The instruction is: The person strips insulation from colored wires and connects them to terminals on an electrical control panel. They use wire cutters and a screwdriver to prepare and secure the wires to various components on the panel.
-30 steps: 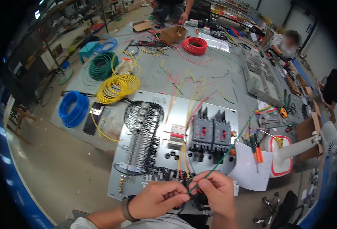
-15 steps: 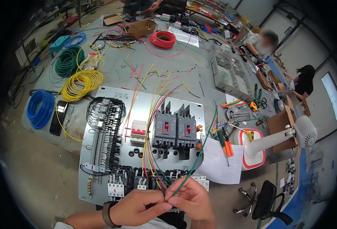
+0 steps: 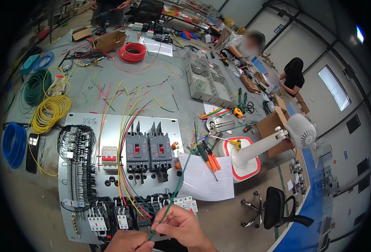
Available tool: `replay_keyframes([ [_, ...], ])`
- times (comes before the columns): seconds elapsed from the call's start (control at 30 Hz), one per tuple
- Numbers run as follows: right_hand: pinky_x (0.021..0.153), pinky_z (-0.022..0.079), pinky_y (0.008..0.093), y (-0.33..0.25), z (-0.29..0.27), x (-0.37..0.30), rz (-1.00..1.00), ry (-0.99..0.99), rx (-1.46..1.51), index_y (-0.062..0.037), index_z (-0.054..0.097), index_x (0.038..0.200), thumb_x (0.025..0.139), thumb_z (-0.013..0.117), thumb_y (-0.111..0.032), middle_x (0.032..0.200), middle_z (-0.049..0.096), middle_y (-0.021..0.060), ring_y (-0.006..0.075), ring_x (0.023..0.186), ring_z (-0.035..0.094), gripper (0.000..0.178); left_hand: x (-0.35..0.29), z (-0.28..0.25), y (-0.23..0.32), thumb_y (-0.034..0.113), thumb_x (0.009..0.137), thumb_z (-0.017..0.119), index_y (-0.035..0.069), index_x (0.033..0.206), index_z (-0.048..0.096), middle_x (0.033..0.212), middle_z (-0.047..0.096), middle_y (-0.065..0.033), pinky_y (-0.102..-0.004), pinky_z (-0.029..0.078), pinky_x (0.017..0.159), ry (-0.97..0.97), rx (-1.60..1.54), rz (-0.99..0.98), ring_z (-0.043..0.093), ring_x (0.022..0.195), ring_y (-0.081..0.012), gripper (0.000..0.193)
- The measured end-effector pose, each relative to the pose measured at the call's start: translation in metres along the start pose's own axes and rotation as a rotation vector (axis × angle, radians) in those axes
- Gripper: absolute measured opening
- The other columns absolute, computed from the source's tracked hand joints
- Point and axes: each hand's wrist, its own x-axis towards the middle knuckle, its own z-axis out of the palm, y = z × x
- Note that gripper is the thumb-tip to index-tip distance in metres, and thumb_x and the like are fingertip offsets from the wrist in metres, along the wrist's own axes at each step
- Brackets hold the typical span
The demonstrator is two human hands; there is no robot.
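A green wire (image 3: pixel 178 185) runs up and to the right from my two hands. My right hand (image 3: pixel 182 227) pinches it between thumb and fingers. Close beside, at the lower edge, my left hand (image 3: pixel 129 242) is closed at the wire's lower part, its fingers partly cut off by the frame. Just beyond them lies a metal mounting plate (image 3: pixel 103 119). It carries two dark breakers (image 3: pixel 149 152) with red levers, a small white breaker (image 3: pixel 109 158) with a red bar, a terminal strip, and contactors (image 3: pixel 97 223) along the near edge. Yellow, red and green wires (image 3: pixel 120 168) rise from the contactors.
Blue (image 3: pixel 14 145), yellow (image 3: pixel 51 112) and red (image 3: pixel 132 52) wire coils lie around the table, with a phone (image 3: pixel 32 153) at left. Right of the plate are paper (image 3: pixel 206 185), orange-handled pliers (image 3: pixel 210 157), a white fan (image 3: pixel 252 153) and a grey bin (image 3: pixel 210 84). Other people work farther off.
The view has swung right, so the plate and table sit farther left in the picture. Both hands stay together on the green wire, and my left hand now sits lower in the frame.
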Motion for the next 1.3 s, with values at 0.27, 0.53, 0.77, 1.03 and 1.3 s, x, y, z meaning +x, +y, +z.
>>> replay_keyframes([
  [0.27, 0.081, 0.052, 0.0233, 0.001, -0.003, 0.004, -0.018, -0.049, 0.046, -0.0037, 0.059, 0.113, 0.1, 0.067, -0.008, 0.1, 0.066, 0.0023, 0.0069, 0.092, 0.063, 0.017, 0.002, -0.006, -0.002, 0.009, 0.091, 0.066, 0.003, 0.068, 0.053, 0.06, 0.051, -0.0085, -0.0371, 0.04, 0.048, -0.047, 0.005, 0.034, 0.051, 0.05, -0.0264, 0.027],
  [0.53, 0.081, 0.055, 0.0255, -0.001, 0.001, -0.002, -0.049, -0.001, 0.006, -0.0032, 0.059, 0.114, 0.099, 0.068, -0.008, 0.102, 0.069, 0.0056, 0.0097, 0.091, 0.065, 0.018, 0.004, 0.002, 0.008, 0.004, 0.088, 0.065, 0.001, 0.068, 0.047, 0.064, 0.044, -0.0148, -0.0446, 0.038, 0.053, 0.072, 0.122, 0.197, 0.049, 0.056, -0.0363, 0.027],
  [0.77, 0.074, 0.056, 0.0275, -0.023, -0.059, 0.005, -0.156, 0.196, -0.044, -0.0021, 0.06, 0.111, 0.096, 0.067, -0.002, 0.095, 0.072, 0.0098, 0.0132, 0.081, 0.067, 0.017, -0.021, 0.002, -0.002, 0.008, 0.086, 0.068, 0.004, 0.067, 0.047, 0.063, 0.044, -0.0133, -0.0452, 0.039, 0.051, -0.067, 0.156, 0.227, 0.051, 0.056, -0.0353, 0.029],
  [1.03, 0.071, 0.055, 0.0299, -0.057, -0.105, 0.031, -0.207, 0.226, -0.105, -0.002, 0.06, 0.109, 0.096, 0.067, -0.002, 0.091, 0.071, 0.0117, 0.016, 0.077, 0.066, 0.015, -0.041, 0.001, 0.001, 0.009, 0.084, 0.07, 0.006, 0.067, 0.048, 0.064, 0.047, -0.0115, -0.0444, 0.041, 0.05, -0.11, 0.183, 0.191, 0.053, 0.056, -0.0335, 0.028],
  [1.3, 0.068, 0.053, 0.0292, -0.088, -0.125, 0.046, -0.212, 0.225, -0.14, -0.0041, 0.062, 0.104, 0.095, 0.07, -0.006, 0.088, 0.07, 0.0101, 0.0154, 0.075, 0.064, 0.012, -0.05, -0.003, 0.001, 0.009, 0.085, 0.07, 0.006, 0.067, 0.049, 0.065, 0.047, -0.0115, -0.0436, 0.043, 0.051, -0.144, 0.205, 0.21, 0.053, 0.056, -0.0331, 0.027],
])
